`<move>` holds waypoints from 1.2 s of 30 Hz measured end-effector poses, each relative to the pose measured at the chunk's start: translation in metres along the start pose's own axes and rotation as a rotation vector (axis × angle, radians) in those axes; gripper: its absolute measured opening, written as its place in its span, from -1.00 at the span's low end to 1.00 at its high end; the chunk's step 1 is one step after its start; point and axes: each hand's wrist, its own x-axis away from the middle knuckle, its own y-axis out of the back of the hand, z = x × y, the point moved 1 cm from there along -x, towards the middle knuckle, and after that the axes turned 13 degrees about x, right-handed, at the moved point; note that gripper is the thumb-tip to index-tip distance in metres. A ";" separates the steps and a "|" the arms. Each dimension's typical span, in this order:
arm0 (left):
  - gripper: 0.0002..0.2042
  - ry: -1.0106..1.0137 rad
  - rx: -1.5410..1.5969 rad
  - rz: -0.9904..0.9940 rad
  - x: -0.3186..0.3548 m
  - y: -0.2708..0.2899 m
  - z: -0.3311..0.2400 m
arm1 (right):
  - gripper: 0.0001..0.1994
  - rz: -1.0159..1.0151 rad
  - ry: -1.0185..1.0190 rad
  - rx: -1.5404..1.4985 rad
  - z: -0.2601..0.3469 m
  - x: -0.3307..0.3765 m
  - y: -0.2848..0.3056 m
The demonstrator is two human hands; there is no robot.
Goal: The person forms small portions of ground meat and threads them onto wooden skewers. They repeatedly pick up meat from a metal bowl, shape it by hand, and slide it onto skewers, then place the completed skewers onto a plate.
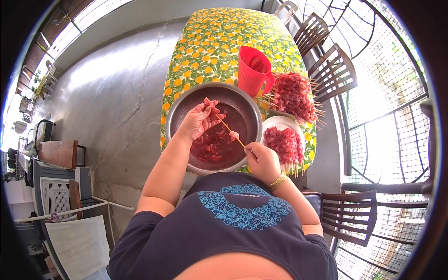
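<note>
— Skewer [232, 133] position?
— It is being pinched at its near end by the right hand [262, 160], over the bowl [179, 103].
— Left hand [199, 120]?
— Meat [211, 105] is being gripped at the skewer's tip.

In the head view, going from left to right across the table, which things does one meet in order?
Left hand pinching a piece of meat → wooden skewer over the metal bowl → right hand → white plate of finished skewers.

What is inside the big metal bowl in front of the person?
The metal bowl holds raw red meat pieces in reddish liquid. The left hand covers part of it; the bottom is hidden.
</note>
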 end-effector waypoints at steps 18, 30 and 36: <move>-0.79 -0.244 -0.099 -0.006 -0.011 -0.041 0.016 | -0.93 -0.022 0.069 0.122 -0.004 -0.002 0.010; -0.75 -0.713 -0.601 -0.227 -0.021 -0.045 0.047 | -0.93 -0.016 0.037 0.125 0.003 -0.004 0.006; -0.78 -0.245 0.128 -0.294 -0.021 -0.043 0.041 | -0.95 -0.049 0.048 0.080 -0.002 -0.006 0.003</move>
